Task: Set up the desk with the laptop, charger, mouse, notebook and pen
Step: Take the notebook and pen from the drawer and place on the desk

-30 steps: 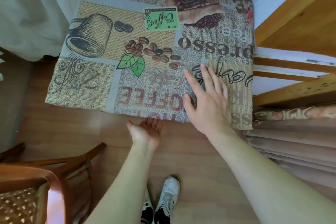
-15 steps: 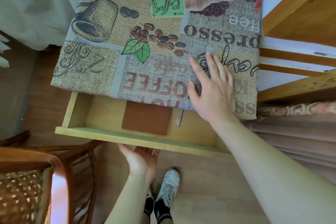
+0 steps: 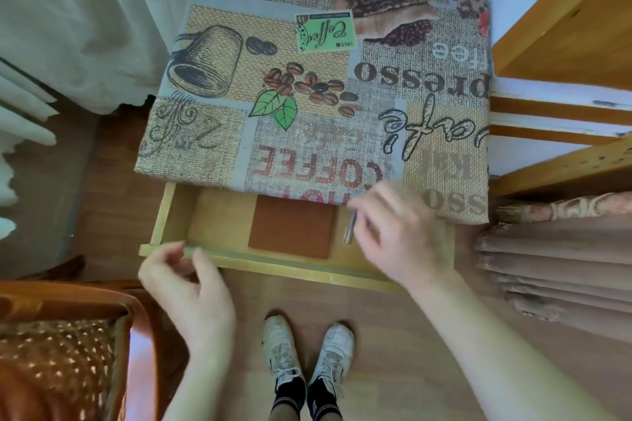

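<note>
The desk [image 3: 219, 147] is covered by a coffee-print cloth, and its wooden drawer [image 3: 273, 261] stands pulled out toward me. Inside the drawer a brown notebook [image 3: 290, 231] lies flat, with a silver pen [image 3: 350, 227] just to its right. My right hand [image 3: 400, 236] hovers over the right part of the drawer, fingers spread and reaching toward the pen, blurred by motion; I cannot tell whether it touches the pen. My left hand [image 3: 186, 278] hangs below the drawer's front left corner, fingers curled loosely, holding nothing.
A wooden chair with a woven seat [image 3: 58, 352] stands at the lower left. Pale curtains [image 3: 68, 27] hang at the left. A wooden shelf unit [image 3: 564, 44] is at the right, with folded brown fabric [image 3: 554, 267] below it. My feet in white sneakers [image 3: 307, 352] are on the wood floor.
The drawer came out from under the desk. My right hand left the desktop and moved down over the drawer toward the pen. My left hand let go of the drawer front and shifted left.
</note>
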